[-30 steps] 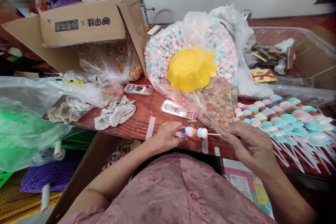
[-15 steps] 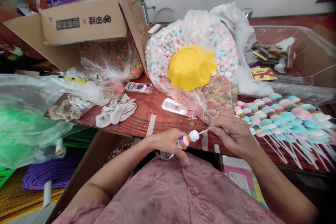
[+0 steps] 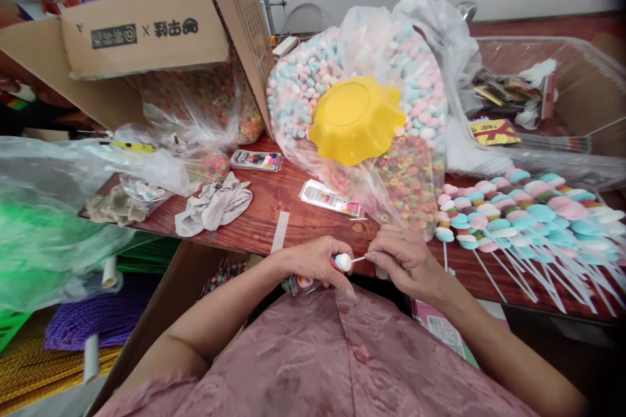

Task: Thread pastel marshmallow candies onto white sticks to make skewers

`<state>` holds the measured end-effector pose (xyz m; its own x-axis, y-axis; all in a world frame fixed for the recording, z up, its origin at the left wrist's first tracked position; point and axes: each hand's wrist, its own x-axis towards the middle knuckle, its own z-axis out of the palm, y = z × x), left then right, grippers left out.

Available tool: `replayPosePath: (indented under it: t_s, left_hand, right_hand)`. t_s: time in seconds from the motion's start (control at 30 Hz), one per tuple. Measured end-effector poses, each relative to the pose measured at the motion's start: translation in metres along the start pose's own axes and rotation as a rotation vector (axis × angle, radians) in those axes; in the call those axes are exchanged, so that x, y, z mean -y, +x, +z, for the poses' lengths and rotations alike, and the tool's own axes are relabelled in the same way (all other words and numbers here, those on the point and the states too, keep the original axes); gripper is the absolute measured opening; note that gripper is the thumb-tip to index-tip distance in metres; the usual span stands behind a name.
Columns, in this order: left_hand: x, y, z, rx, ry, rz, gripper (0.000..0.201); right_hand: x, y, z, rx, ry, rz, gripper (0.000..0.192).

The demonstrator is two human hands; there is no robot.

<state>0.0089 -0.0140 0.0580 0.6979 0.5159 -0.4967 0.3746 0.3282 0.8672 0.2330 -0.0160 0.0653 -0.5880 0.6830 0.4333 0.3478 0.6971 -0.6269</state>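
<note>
In the head view my left hand (image 3: 317,259) is closed round a small clear printed bag (image 3: 299,283), close to my body at the table's front edge. A marshmallow skewer (image 3: 344,262) sits mostly inside the bag, only its white end marshmallow showing clearly at the mouth. My right hand (image 3: 402,259) pinches the skewer's thin white stick between thumb and fingers. To the right lies a pile of marshmallow skewers (image 3: 542,212), pink, blue and white, their sticks pointing toward me.
An upturned yellow wavy bowl (image 3: 356,118) rests on a large bag of marshmallows and ring candies (image 3: 415,169). Flat packets (image 3: 330,198), a grey glove (image 3: 215,205) and an open carton (image 3: 147,32) are on the table. A clear bin (image 3: 562,45) stands back right.
My right hand has moved left and slightly down, pushing the skewer deeper into the bag. Fewer of its marshmallows show outside now. My left hand stays nearly in place.
</note>
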Motion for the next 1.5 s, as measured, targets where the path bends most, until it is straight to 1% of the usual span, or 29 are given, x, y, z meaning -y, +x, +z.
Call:
replayPosePath:
  t_s: [0.1,0.17,0.23,0.3,0.4,0.53,0.6,0.67,0.77,0.93,1.0,1.13,1.2,1.3,1.4,1.5]
  left_hand:
    - [0.003,-0.002,-0.002,-0.062,0.030,0.102,0.055]
    - [0.005,-0.004,-0.003,-0.106,0.061,0.154,0.052]
    - [0.008,-0.006,-0.002,-0.129,0.086,0.135,0.047]
    - [0.010,-0.005,-0.001,-0.149,0.088,0.104,0.049]
    - [0.011,-0.003,0.002,-0.165,0.044,0.088,0.052]
    - [0.008,0.000,0.004,-0.180,0.003,0.095,0.050]
    - [0.008,0.001,0.004,-0.180,-0.003,0.094,0.050]
    - [0.008,0.001,0.004,-0.173,0.011,0.080,0.051]
    - [0.009,0.000,0.004,-0.179,0.059,0.081,0.051]
    - [0.011,-0.002,0.002,-0.297,0.253,0.130,0.048]
    - [0.013,-0.002,0.001,-0.321,0.338,0.121,0.048]
    - [0.016,0.000,0.000,-0.311,0.429,0.126,0.044]
    - [0.015,0.001,0.001,-0.293,0.404,0.142,0.042]
    - [0.011,0.001,0.003,-0.237,0.241,0.156,0.045]
    - [0.007,0.001,0.007,-0.176,0.059,0.126,0.050]
    - [0.005,0.002,0.010,-0.140,-0.039,0.075,0.052]
  right_hand:
    - [0.000,0.003,-0.007,-0.045,0.017,0.029,0.019]
    - [0.001,0.007,-0.015,-0.064,0.040,0.055,0.018]
    - [0.003,0.010,-0.021,-0.061,0.053,0.061,0.018]
    - [0.006,0.012,-0.023,-0.043,0.047,0.043,0.019]
    - [0.012,0.012,-0.020,-0.034,0.028,0.000,0.019]
    - [0.019,0.011,-0.009,-0.043,0.003,-0.073,0.017]
    - [0.019,0.011,-0.004,-0.046,-0.020,-0.086,0.017]
    - [0.016,0.011,0.001,-0.045,-0.035,-0.055,0.018]
    - [0.007,0.011,0.005,-0.041,-0.014,0.051,0.021]
    - [-0.006,0.015,0.003,-0.086,0.014,0.198,0.026]
    - [-0.008,0.016,0.002,-0.105,0.026,0.223,0.028]
    - [-0.008,0.018,-0.004,-0.169,0.008,0.206,0.023]
    - [-0.007,0.018,-0.008,-0.196,-0.006,0.179,0.020]
    - [-0.005,0.017,-0.012,-0.162,0.009,0.109,0.020]
    - [-0.005,0.015,-0.011,-0.112,0.043,0.073,0.020]
    - [-0.005,0.014,-0.008,-0.099,0.055,0.064,0.020]
